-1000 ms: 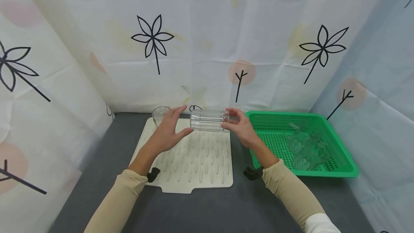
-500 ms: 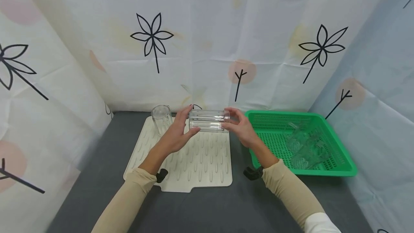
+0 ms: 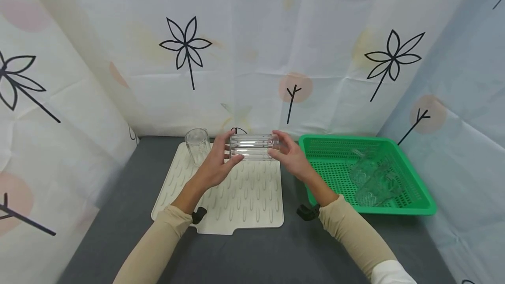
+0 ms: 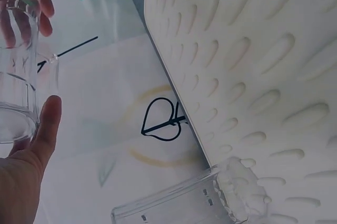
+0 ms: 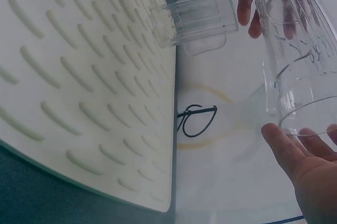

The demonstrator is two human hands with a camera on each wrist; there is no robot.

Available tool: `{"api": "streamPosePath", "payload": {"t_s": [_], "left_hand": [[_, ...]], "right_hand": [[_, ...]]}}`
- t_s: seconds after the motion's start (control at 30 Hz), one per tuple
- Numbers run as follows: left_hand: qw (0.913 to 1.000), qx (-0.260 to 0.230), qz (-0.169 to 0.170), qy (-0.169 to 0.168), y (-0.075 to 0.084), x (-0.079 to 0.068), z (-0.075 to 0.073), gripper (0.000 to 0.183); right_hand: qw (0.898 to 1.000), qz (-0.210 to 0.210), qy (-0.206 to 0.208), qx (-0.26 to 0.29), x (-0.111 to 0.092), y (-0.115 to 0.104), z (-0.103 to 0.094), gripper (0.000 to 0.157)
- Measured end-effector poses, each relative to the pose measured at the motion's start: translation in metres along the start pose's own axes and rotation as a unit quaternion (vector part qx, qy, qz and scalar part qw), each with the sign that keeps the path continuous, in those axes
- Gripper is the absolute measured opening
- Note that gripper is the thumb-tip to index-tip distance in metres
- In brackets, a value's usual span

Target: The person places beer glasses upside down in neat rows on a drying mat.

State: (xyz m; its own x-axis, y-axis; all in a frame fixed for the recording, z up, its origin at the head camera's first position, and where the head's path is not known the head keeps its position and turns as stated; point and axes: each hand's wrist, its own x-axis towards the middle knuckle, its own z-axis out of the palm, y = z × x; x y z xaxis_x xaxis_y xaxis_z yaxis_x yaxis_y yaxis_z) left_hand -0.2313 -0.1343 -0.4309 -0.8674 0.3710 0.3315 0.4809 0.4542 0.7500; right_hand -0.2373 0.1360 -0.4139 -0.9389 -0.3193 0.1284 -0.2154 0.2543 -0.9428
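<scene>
A clear glass mug point(image 3: 252, 147) lies sideways in the air above the white drying mat point(image 3: 244, 200), held at both ends. My left hand point(image 3: 216, 161) grips its left end, thumb below and fingers behind. At the other end my right hand point(image 3: 291, 156) holds it between thumb and fingers. The mug's handle point(image 4: 54, 74) shows on its far side in the left wrist view. Another clear mug point(image 3: 197, 146) stands on the mat's back left corner, just beyond my left hand; its handle point(image 5: 208, 45) is seen in the right wrist view.
To the right, a green plastic basket point(image 3: 414, 174) holds clear glass mugs point(image 3: 375, 189) lying on their sides. The dark grey table point(image 3: 252, 257) runs under the mat and basket. Patterned white cloth point(image 3: 252, 56) rises behind and at both sides.
My left hand has moved right and closed further round the left end of the held mug. The standing mug is now less hidden behind it. My right hand has barely moved.
</scene>
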Motion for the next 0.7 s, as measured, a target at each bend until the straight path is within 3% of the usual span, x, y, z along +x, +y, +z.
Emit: {"api": "streamPosePath", "payload": {"t_s": [0.2,0.43,0.6,0.7], "left_hand": [[1.0,0.007,-0.004,0.003,0.002,0.001,0.0,0.076],[0.9994,0.035,-0.001,-0.001,0.005,0.002,0.0,0.074],[0.9975,0.069,0.014,-0.002,0.007,0.002,0.001,0.073],[0.9964,0.083,0.013,0.003,0.008,0.002,0.001,0.072]], "right_hand": [[0.99,-0.066,-0.02,-0.123,0.0,0.001,0.001,0.08],[0.951,-0.127,-0.017,-0.282,0.001,-0.003,0.005,0.085],[0.924,-0.153,-0.024,-0.35,0.003,-0.008,0.011,0.086],[0.913,-0.157,-0.027,-0.375,0.006,-0.011,0.017,0.088]]}}
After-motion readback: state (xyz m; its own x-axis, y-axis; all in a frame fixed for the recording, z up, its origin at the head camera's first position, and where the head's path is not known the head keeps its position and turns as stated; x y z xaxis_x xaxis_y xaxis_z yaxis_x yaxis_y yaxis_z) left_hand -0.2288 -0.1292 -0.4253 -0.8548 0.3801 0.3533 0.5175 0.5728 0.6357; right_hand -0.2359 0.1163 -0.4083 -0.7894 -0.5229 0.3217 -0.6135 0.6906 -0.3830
